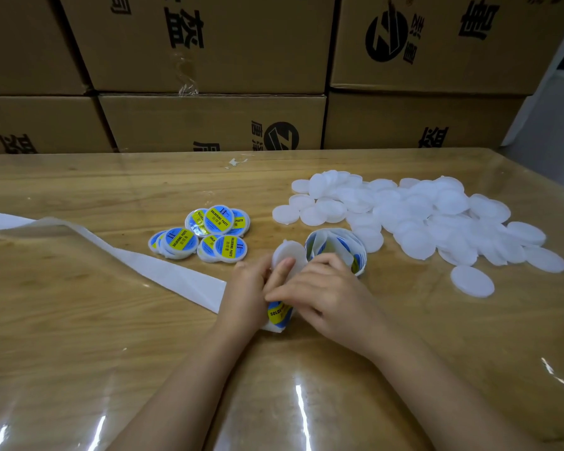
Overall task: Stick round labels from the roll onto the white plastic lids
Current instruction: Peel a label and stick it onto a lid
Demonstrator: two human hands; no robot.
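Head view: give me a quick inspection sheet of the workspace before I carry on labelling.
Surface: wooden table under a glossy clear cover, with glare patches near the front edge.
Job's things: pile of blank white lids at right; labelled lids clustered at centre; label roll by the hands; spent backing strip trailing left.
Clutter: small white scrap near the far edge.
Grippers: left hand holds a single lid; right hand appears to pinch a label on the strip.
Cables: nothing seen.
Surroundings: stacked cardboard boxes behind the table.
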